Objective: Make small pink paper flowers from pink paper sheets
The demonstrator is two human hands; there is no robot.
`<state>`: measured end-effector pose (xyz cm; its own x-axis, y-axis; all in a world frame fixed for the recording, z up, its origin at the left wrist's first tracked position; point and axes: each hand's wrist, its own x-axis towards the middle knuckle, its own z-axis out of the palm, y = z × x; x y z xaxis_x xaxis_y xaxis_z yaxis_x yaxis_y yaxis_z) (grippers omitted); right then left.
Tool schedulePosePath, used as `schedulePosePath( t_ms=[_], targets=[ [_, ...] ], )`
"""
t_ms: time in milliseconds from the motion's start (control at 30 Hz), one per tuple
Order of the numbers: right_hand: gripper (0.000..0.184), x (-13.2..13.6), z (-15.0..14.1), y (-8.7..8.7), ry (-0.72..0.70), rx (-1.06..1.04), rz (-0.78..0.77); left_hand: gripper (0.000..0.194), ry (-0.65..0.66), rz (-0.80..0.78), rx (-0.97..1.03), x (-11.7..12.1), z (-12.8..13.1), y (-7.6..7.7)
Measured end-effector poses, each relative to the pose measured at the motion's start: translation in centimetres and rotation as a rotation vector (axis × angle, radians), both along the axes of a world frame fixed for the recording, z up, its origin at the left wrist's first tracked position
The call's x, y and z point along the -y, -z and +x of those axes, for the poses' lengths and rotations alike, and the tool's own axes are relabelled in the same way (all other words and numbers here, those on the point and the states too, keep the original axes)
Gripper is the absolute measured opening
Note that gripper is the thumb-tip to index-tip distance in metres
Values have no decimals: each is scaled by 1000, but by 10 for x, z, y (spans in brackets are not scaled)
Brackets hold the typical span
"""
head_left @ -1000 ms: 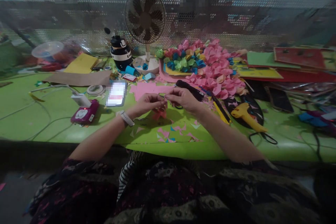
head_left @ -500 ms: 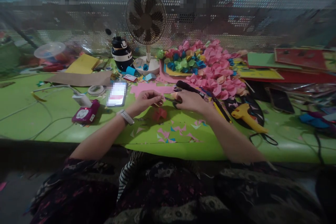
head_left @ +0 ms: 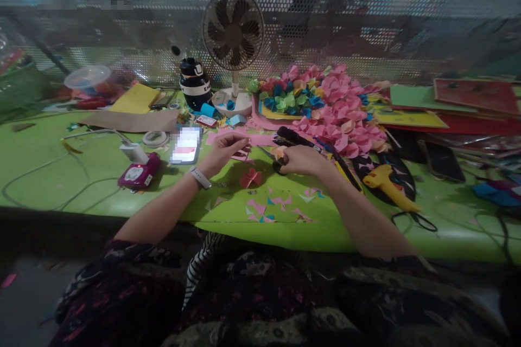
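My left hand (head_left: 223,150), with a white watch on its wrist, pinches a small pink paper piece (head_left: 241,154) just above the green table (head_left: 81,184). My right hand (head_left: 302,160) holds small scissors (head_left: 272,156), their blades pointing left toward that paper. A folded red paper shape (head_left: 251,177) lies on the table between and below both hands. Small pink and blue paper offcuts (head_left: 280,203) are scattered in front of it, near the table edge.
A heap of folded pink, blue and green paper flowers (head_left: 325,108) sits behind my right hand. A yellow glue gun (head_left: 388,187), a phone (head_left: 185,145), a magenta device (head_left: 139,177), tape roll (head_left: 154,138), a fan (head_left: 233,38) and a black bottle (head_left: 194,84) stand around.
The red folded shape left my hands and now lies on the table. My right hand picked up scissors; my left hand now holds a small pink piece.
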<state>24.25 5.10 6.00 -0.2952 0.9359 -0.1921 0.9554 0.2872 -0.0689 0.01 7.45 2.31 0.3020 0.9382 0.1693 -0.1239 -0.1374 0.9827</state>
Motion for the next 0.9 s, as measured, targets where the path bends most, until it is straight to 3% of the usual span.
schedulePosePath(
  t_ms=[100,200,300,400,467,633,900],
  targets=[
    [15,-3,3,1,1,-107,-17,36,-3,24,9,-2,-2,-1],
    [18,-4,7,-2,87,-302,-204,39,-15,28,34,-3,-3,-3],
    [19,-5,10,-6,237,-628,-372,41,-42,20,75,-5,-4,-3],
    [33,-6,9,-5,282,-983,-431,41,-74,31,116,-8,-7,-3],
    [44,-7,6,-3,263,-1106,-447,40,-101,48,141,-11,-8,-2],
    [61,-1,-8,-1,197,-1171,-465,37,-167,80,183,-15,-11,-1],
    [63,9,-22,-4,97,-1140,-445,32,-206,39,190,-12,-7,-5]
  ],
)
